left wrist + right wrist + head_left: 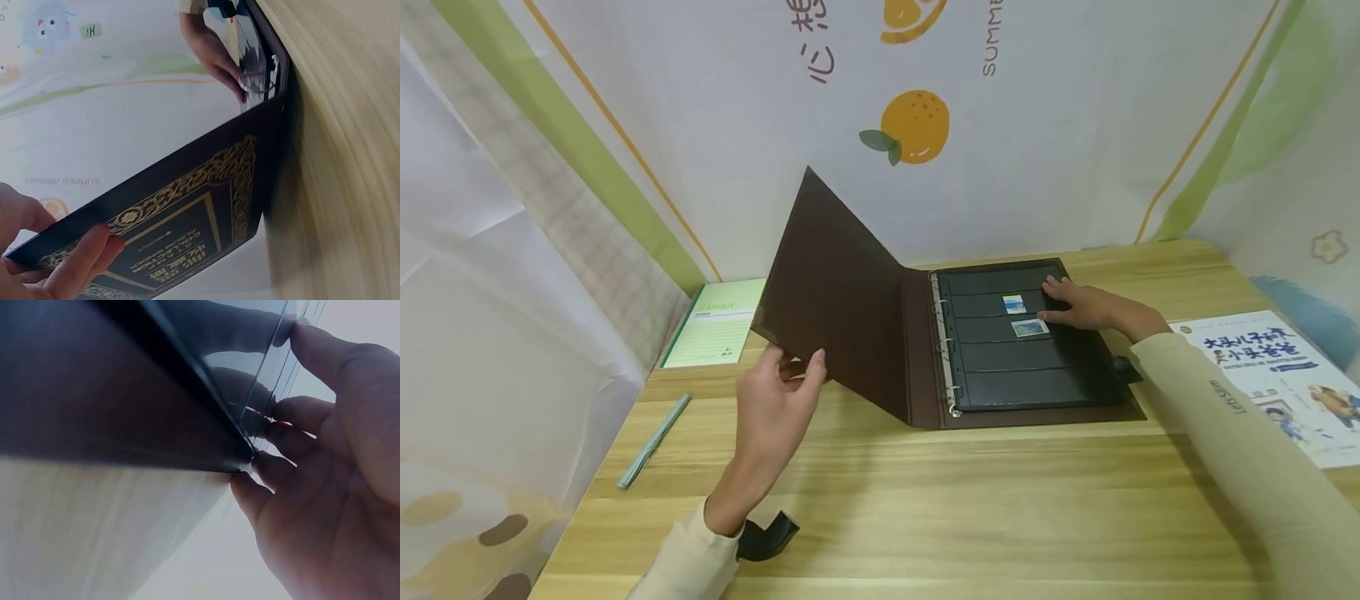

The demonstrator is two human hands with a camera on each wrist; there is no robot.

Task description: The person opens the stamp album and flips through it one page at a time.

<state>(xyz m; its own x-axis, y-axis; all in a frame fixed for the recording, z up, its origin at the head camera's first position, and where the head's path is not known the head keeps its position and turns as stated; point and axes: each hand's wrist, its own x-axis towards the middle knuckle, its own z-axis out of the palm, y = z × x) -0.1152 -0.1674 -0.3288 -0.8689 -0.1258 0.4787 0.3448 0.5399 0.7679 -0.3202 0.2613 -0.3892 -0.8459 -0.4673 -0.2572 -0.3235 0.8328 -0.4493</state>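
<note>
Brown ring-binder stamp album [925, 350] lies open mid-table on the light wooden table [970, 500], front cover [838, 292] raised at a slant. Left hand [775, 408] pinches the cover's lower edge, thumb on the inside. Right hand [1086, 306] rests flat, fingers straight, on the black pocket page [1022, 367] beside two small stamps [1028, 327]. Green notepad [715, 325] and pale green pen [653, 442] sit left; illustrated book [1285, 383] right.

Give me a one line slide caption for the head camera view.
Left hand grips the raised brown album cover while the right hand rests on the black stamp page.
</note>
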